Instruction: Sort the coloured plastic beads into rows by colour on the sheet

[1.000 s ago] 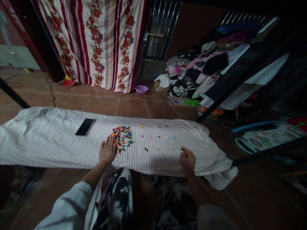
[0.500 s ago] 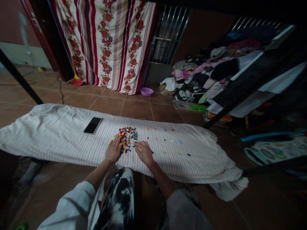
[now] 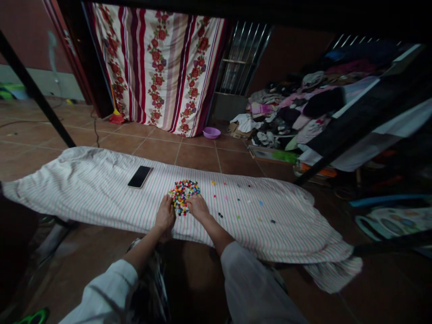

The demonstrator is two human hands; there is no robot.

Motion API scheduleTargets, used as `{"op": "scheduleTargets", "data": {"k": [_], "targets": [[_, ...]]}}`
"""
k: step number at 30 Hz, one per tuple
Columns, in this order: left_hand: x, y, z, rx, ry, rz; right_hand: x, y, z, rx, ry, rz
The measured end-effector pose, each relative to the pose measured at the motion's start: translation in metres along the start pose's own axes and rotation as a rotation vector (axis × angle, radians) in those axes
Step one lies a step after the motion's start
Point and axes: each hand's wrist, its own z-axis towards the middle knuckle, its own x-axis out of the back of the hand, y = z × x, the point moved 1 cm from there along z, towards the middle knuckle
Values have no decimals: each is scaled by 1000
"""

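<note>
A pile of small multicoloured beads [image 3: 181, 209] lies on a striped cloth [image 3: 101, 193]. My left hand [image 3: 165, 213] rests on the cloth at the pile's left edge, fingers stretched out and touching the outer beads. Over the right part of the pile is my right hand [image 3: 199, 208], its fingertips drawn together down among the beads; whatever they pinch is too small to make out. To the right, single beads and tiny groups are spread apart, among them yellow beads [image 3: 213, 182], a blue bead [image 3: 261, 203] and black beads [image 3: 220, 215].
A phone [image 3: 140, 177] lies on the cloth left of the pile. Beyond the cloth's far edge are a tiled floor, a purple basin [image 3: 211, 132] and a flowered curtain [image 3: 175, 72]. Heaped clothes [image 3: 286, 108] stand back right. Dark slanting posts [image 3: 43, 99] rise at both sides.
My right hand has moved from the pile's right edge in over the beads. The left hand has tipped more onto its side at the left edge. The whole view has shifted slightly.
</note>
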Motion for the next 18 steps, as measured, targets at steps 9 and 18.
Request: {"op": "scheduleTargets", "data": {"k": [9, 18], "targets": [[0, 9, -19, -177, -16, 158, 13, -14, 6, -103, -32, -42], [-11, 14, -23, -180, 51, 156, 12, -22, 17, -156, -81, -100]]}}
